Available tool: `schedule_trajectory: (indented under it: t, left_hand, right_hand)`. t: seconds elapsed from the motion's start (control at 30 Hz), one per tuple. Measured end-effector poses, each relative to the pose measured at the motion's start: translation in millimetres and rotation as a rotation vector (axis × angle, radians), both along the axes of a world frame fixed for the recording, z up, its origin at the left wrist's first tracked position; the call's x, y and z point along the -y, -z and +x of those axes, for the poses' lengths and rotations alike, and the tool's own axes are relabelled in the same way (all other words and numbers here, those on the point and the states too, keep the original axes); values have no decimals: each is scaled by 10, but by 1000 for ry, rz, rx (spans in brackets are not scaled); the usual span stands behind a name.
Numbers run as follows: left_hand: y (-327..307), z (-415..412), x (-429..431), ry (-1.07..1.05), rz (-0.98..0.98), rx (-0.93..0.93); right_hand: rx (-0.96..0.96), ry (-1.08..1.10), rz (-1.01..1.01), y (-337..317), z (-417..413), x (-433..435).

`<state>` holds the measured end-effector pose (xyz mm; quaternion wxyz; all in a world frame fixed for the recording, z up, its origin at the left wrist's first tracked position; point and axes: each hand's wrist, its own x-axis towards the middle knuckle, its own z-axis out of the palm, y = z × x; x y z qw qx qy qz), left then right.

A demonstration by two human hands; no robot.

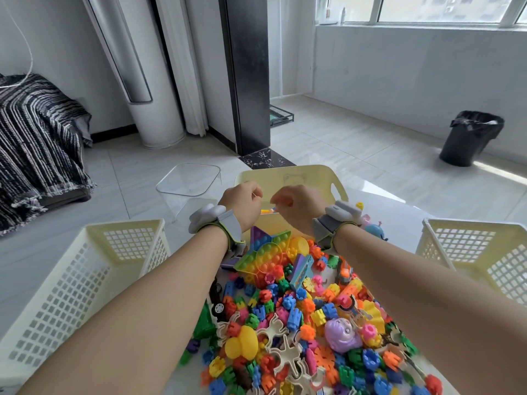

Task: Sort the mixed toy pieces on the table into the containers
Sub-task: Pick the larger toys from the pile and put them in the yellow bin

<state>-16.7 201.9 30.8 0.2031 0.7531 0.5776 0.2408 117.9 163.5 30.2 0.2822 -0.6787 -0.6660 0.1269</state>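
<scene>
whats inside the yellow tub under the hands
Only a small orange and blue piece shows in the yellow tub; the left hand and right hand hide the rest.

The toy pile (pixel 299 309) fills the middle of the worktop (pixel 399 229) beneath my forearms, leaving no flat path across. The left basket (pixel 122 224) and right basket (pixel 470 223) wall both sides. Bare strips lie between each basket and the open-topped yellow bin (pixel 313 175) ahead. The clear container (pixel 188 178) stands to the bin's left.
</scene>
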Motion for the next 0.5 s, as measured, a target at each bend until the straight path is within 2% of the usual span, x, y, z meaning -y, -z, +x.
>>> schedule_trajectory:
  t: [0.13,0.23,0.33,0.5]
  left_hand:
    - [43,-78,108,34,-2,-78]
    - [61,-158,137,-18,1,-79]
    - [83,-231,165,-3,-17,-107]
    - [47,-244,215,9,-78,-54]
  right_hand:
    - [33,-188,-222,-31,-126,142]
    - [164,-305,-355,14,-197,211]
    - [233,-329,-301,52,-233,213]
    - [184,-289,-231,-99,-219,221]
